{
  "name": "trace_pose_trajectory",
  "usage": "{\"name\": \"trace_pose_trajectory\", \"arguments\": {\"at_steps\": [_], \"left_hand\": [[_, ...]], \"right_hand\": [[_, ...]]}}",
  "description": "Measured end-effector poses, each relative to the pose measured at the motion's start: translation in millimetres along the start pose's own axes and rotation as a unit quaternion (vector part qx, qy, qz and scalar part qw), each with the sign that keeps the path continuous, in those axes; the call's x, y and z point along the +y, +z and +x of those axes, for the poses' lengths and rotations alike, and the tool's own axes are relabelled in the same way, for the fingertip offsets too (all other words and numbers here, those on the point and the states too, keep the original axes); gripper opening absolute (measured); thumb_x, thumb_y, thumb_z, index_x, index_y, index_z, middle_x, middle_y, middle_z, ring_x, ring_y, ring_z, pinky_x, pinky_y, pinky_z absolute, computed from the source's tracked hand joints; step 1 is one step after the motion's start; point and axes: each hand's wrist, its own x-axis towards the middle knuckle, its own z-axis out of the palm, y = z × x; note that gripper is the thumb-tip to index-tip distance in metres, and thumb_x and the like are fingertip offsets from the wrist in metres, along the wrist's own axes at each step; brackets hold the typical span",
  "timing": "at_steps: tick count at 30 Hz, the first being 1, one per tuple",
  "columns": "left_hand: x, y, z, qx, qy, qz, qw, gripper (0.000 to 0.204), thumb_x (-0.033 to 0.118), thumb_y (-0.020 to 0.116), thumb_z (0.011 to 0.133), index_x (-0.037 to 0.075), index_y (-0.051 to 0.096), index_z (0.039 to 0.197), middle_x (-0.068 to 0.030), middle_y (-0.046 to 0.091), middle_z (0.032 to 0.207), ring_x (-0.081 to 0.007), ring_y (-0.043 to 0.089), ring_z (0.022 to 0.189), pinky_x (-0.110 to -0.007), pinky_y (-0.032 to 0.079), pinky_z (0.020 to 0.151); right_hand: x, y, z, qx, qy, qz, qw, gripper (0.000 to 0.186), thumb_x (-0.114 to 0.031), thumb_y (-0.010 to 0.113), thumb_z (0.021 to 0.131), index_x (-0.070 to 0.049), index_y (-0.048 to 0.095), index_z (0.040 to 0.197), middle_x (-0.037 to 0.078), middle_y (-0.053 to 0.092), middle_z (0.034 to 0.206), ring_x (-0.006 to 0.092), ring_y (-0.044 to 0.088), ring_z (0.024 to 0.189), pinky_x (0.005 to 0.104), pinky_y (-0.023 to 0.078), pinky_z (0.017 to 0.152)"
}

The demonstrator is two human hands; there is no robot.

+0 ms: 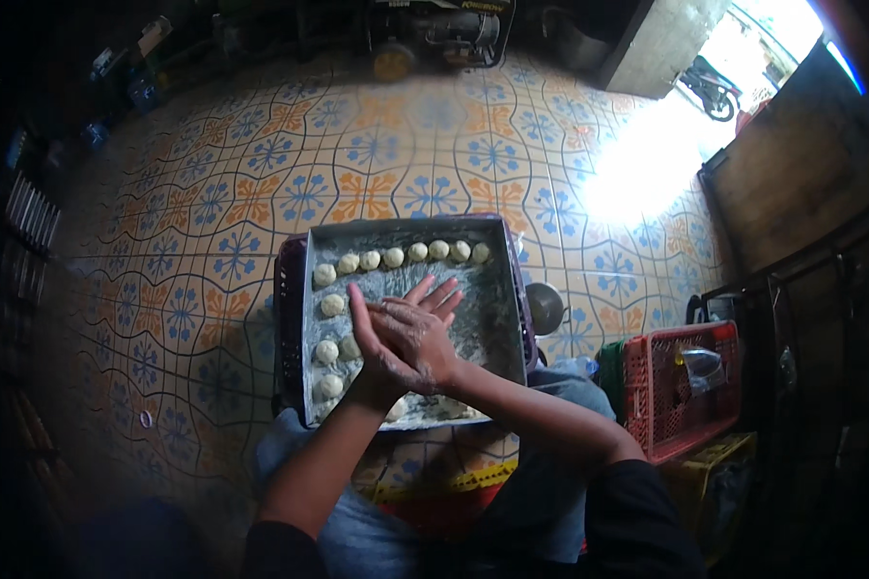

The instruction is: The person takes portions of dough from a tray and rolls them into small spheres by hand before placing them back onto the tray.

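Note:
My left hand (372, 338) has its fingers stretched out and spread, pointing up-right over a square metal tray (501, 289) dusted with white powder. My right hand (418, 343) lies across the left palm, fingers pressed together and coated in pale residue; whatever is between the palms is hidden. Pale round dough balls (393, 257) line the tray's far side in a row, and several more (327, 350) run down its left side. The tray rests on a purple support (289, 289) between my knees.
A round metal pan (546, 307) sits right of the tray, with red (686, 396) and yellow (714, 463) crates nearby. A generator (434, 34) stands at the back. A wooden board (782, 145) leans near a bright doorway with a motorcycle (713, 92) outside. Dark racks line the left.

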Motion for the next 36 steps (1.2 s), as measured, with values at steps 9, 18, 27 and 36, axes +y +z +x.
{"name": "trace_pose_trajectory", "arguments": {"at_steps": [9,18,27,36], "left_hand": [[5,-6,-1,0.031,-0.027,-0.019,0.999,0.119,0.096,0.028,0.083,0.000,0.044,0.150,-0.0193,0.047,0.154,-0.0343,0.042,0.145,-0.048,0.027,0.123],[-12,-4,6,0.048,-0.075,0.021,0.996,0.120,0.097,0.027,0.082,-0.001,0.043,0.150,-0.0202,0.056,0.143,-0.0368,0.054,0.133,-0.048,0.041,0.113],[-5,-6,4,0.040,-0.144,0.136,0.979,0.110,0.093,0.024,0.087,0.006,0.051,0.148,-0.0137,0.062,0.139,-0.0267,0.057,0.129,-0.046,0.040,0.114],[21,32,-6,0.000,0.053,-0.027,0.998,0.103,0.081,0.023,0.097,-0.002,0.037,0.155,-0.0230,0.044,0.155,-0.0383,0.036,0.149,-0.050,0.026,0.125]], "right_hand": [[-18,-63,42,-0.150,0.128,0.037,0.980,0.033,-0.038,0.066,0.092,-0.008,0.077,0.103,0.015,0.075,0.102,0.0375,0.070,0.096,0.0448,0.054,0.088],[-11,-67,47,-0.148,0.214,0.022,0.965,0.043,-0.045,0.059,0.095,-0.005,0.076,0.096,0.021,0.073,0.097,0.0400,0.070,0.085,0.0443,0.054,0.077],[11,-65,49,-0.086,0.172,0.038,0.981,0.027,-0.029,0.068,0.095,-0.005,0.075,0.087,0.014,0.068,0.070,0.0378,0.066,0.062,0.0431,0.051,0.057],[-32,-81,37,0.007,-0.149,0.071,0.986,0.020,-0.017,0.071,0.087,-0.005,0.075,0.103,0.012,0.074,0.113,0.0343,0.069,0.114,0.0455,0.053,0.099]]}}
